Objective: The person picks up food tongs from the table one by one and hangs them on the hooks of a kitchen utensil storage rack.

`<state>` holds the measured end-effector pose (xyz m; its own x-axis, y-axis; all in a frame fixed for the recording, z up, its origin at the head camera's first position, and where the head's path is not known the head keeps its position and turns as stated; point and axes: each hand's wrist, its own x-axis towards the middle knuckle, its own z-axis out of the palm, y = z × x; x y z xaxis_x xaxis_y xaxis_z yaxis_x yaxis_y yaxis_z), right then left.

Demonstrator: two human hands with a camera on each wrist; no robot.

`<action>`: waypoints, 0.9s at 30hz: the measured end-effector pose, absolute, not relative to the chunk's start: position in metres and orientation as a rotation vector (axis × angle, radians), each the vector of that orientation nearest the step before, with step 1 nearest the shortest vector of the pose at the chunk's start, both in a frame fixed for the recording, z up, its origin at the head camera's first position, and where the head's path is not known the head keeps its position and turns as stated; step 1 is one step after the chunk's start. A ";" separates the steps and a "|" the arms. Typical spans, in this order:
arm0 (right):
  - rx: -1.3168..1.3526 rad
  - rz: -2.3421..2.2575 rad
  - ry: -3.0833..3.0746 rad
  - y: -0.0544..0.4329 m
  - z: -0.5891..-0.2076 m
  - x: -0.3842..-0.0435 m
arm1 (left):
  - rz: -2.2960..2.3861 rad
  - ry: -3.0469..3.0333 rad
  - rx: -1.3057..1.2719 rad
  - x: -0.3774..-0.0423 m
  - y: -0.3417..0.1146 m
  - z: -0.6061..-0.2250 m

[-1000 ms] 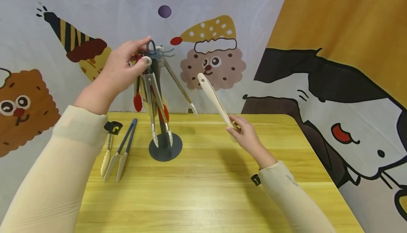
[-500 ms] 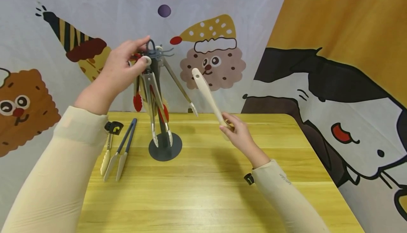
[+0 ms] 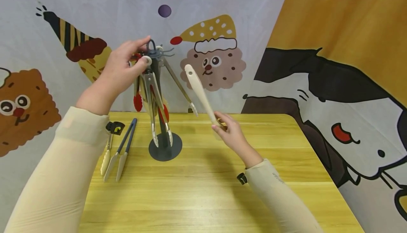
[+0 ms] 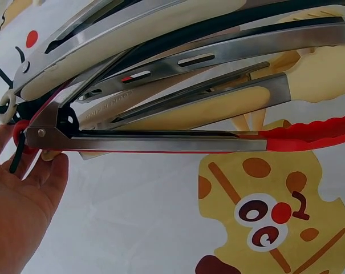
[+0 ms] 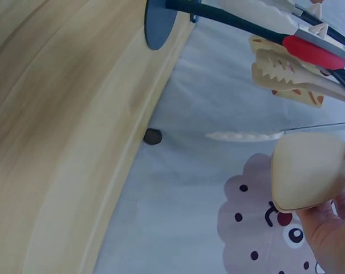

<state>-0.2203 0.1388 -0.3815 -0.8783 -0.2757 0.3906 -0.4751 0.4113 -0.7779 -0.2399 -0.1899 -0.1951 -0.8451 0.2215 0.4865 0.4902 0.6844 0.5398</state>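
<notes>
In the head view, my left hand [image 3: 122, 65] holds the top of a dark utensil stand [image 3: 165, 153], thumb by a white ring and index finger at the top loop. Several tongs hang from it, including white-tipped steel tongs [image 3: 149, 83] and red-tipped tongs [image 4: 309, 134]. My right hand [image 3: 233, 132] grips a cream spatula [image 3: 200, 91] low down near its flat head, which shows in the right wrist view. The spatula's handle, with a hole at its end, points up and left, to the right of the stand and apart from it.
Blue-handled tongs [image 3: 128, 137] lie on the wooden table [image 3: 197, 201] left of the stand's base. Beside them are cream-tipped tongs [image 3: 106, 162], partly hidden behind the left wrist's black camera clip [image 3: 116, 127]. A patterned cloth [image 3: 197, 0] hangs behind the table.
My right hand has moved left with the spatula, bringing its handle end closer to the stand and slightly higher. My left hand has stayed at the stand's top.
</notes>
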 end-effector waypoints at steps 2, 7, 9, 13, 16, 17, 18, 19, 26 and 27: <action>0.674 1.469 -2.458 0.135 -0.379 -0.220 | -0.964 -2.512 -0.555 -0.240 -0.190 -0.195; 0.695 1.475 -2.457 0.122 -0.360 -0.208 | -0.964 -2.506 -0.559 -0.241 -0.190 -0.196; 0.706 1.476 -2.460 0.117 -0.350 -0.201 | -0.966 -2.504 -0.563 -0.241 -0.190 -0.196; 0.731 1.479 -2.462 0.110 -0.338 -0.193 | -0.968 -2.504 -0.563 -0.241 -0.190 -0.196; 0.747 1.505 -2.453 0.109 -0.342 -0.195 | -0.968 -2.506 -0.562 -0.241 -0.189 -0.196; 0.756 1.517 -2.446 0.109 -0.346 -0.199 | -0.967 -2.507 -0.562 -0.241 -0.189 -0.195; 0.764 1.528 -2.438 0.109 -0.351 -0.203 | -0.968 -2.507 -0.561 -0.241 -0.189 -0.195; 0.772 1.537 -2.433 0.110 -0.356 -0.206 | -0.969 -2.508 -0.560 -0.241 -0.189 -0.195; 0.808 1.548 -2.414 0.106 -0.365 -0.214 | -0.972 -2.508 -0.553 -0.241 -0.189 -0.196; 0.810 1.548 -2.412 0.105 -0.364 -0.214 | -0.970 -2.507 -0.553 -0.241 -0.189 -0.196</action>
